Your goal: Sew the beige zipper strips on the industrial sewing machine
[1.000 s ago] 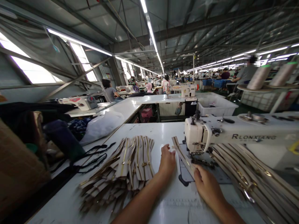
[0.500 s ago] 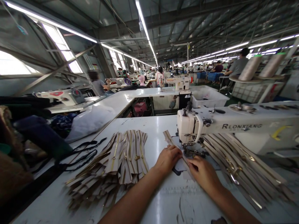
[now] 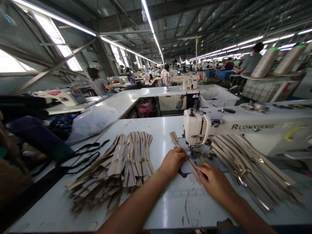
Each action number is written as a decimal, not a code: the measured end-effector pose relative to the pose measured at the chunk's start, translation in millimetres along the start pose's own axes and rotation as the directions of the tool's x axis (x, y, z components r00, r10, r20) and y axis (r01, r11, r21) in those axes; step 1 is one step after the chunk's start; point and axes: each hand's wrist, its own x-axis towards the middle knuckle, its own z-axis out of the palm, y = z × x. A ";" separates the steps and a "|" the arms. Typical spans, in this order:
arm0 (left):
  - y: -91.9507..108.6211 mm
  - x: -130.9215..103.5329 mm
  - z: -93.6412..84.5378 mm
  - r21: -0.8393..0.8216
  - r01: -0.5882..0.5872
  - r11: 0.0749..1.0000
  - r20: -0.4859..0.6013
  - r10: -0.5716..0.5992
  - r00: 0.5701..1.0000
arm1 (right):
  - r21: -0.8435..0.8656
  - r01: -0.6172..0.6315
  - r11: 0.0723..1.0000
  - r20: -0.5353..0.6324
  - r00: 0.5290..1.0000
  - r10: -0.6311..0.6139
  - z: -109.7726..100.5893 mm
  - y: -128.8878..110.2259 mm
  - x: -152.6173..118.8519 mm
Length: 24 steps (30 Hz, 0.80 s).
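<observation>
A beige zipper (image 3: 174,139) with a brass-coloured tooth line lies slantwise on the machine bed, just left of the needle area of a white sewing machine (image 3: 196,128). Curled over its upper middle, my left hand (image 3: 174,161) presses and grips the tape. My right hand (image 3: 213,178) pinches the same zipper lower down, thumb and fingers closed on its edge. The stretch between both hands runs close to the presser foot (image 3: 195,153), whose contact with the tape I cannot make out. Left of my hands sits a thick pile of similar zippers (image 3: 119,164).
More zippers (image 3: 243,165) lie fanned under the machine arm at right. Dark straps (image 3: 85,156) and a white plastic bag (image 3: 94,122) are at left. Beyond the table stand a white bin (image 3: 219,97), another sewing machine (image 3: 188,81) and thread cones (image 3: 264,63). Several people sit farther back.
The view has tipped down slightly, so the table and machine appear a little higher. Both hands keep their hold on the zipper, with hardly any shift against the machine.
</observation>
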 end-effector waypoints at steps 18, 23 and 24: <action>-4.9 23.8 3.7 0.034 0.015 0.999 0.072 -0.018 0.997 | -0.177 0.048 0.983 -0.020 0.998 -0.052 13.6 -1.0 15.8; -14.2 39.8 8.4 -0.044 0.000 0.999 0.090 0.004 0.996 | -0.230 -0.020 0.973 -0.080 0.997 0.002 16.2 -1.5 16.0; -17.3 41.9 9.7 -0.057 -0.005 0.998 0.093 0.011 0.996 | -0.238 -0.036 0.971 -0.081 0.997 0.016 15.5 -1.9 17.7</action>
